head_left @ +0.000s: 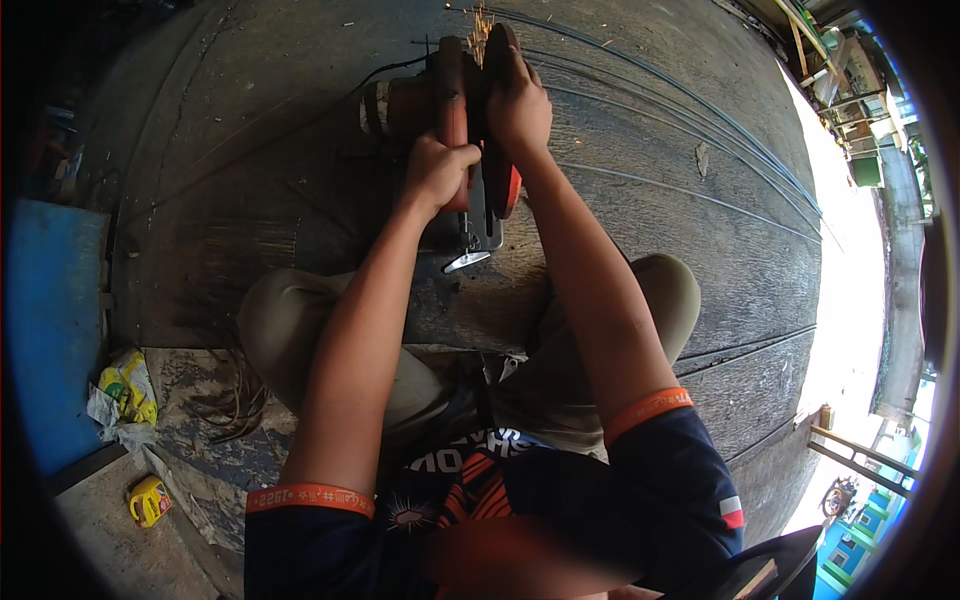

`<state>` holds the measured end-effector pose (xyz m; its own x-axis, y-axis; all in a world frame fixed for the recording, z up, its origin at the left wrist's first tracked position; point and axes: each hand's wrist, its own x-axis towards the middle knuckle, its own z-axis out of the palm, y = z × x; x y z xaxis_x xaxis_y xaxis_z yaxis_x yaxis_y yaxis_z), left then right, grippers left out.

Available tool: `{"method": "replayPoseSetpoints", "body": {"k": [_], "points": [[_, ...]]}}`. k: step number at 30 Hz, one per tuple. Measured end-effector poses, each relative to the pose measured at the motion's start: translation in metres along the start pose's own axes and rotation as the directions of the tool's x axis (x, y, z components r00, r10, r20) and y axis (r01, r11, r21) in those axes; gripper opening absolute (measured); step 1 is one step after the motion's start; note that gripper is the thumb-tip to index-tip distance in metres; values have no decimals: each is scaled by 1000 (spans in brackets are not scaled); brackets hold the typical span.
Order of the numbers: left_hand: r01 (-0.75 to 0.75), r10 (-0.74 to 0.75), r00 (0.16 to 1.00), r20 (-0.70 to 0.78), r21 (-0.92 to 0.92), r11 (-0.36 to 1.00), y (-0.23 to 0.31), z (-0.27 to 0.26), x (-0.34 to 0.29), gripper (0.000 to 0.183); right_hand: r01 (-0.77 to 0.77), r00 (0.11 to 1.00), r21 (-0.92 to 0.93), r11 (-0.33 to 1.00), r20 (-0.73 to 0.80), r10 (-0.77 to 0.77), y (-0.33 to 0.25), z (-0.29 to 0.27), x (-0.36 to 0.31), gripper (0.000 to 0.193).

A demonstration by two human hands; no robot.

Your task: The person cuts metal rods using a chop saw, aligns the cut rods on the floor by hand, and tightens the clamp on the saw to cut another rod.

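A cut-off saw point(405, 107) with an orange-red body stands on the floor between my knees. My left hand point(440, 172) is closed around its long orange-red handle point(453, 100). On the right side, my right hand point(520, 110) grips the saw's dark, round wheel guard point(502, 42), one finger stretched forward along it; part of that grip is hidden. Orange sparks point(482, 28) spray at the far end of the saw. A metal base with a silver clamp crank point(467, 262) shows below my hands. The cutting point is hidden.
Several long thin metal rods point(680, 118) lie across the floor, running right from the saw. A dark cable point(390, 70) bends away left. At the left are a blue panel point(55, 320), a yellow bag point(130, 385) and a yellow plastic container point(149, 501).
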<state>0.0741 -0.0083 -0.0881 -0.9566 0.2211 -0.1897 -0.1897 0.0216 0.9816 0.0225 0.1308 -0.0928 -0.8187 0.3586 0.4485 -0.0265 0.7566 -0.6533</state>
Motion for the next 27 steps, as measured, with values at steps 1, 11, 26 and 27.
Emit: {"method": "replayPoseSetpoints", "body": {"k": [1, 11, 26, 27], "points": [[0, 0, 1000, 0, 1, 1000, 0, 0, 0, 12, -17, 1000, 8, 1000, -6, 17, -1, 0, -1, 46], [-30, 30, 1000, -6, 19, 999, -2, 0, 1, 11, 23, 999, 14, 1000, -33, -22, 0, 0, -1, 48], [-27, 27, 1000, 16, 23, 999, -1, 0, 1, 11, 33, 998, -2, 999, -45, -33, 4, 2, -1, 47], [-20, 20, 1000, 14, 20, 1000, 0, 1, 1, 11, 33, 998, -3, 999, -49, -33, 5, 3, 0, 47]]}}
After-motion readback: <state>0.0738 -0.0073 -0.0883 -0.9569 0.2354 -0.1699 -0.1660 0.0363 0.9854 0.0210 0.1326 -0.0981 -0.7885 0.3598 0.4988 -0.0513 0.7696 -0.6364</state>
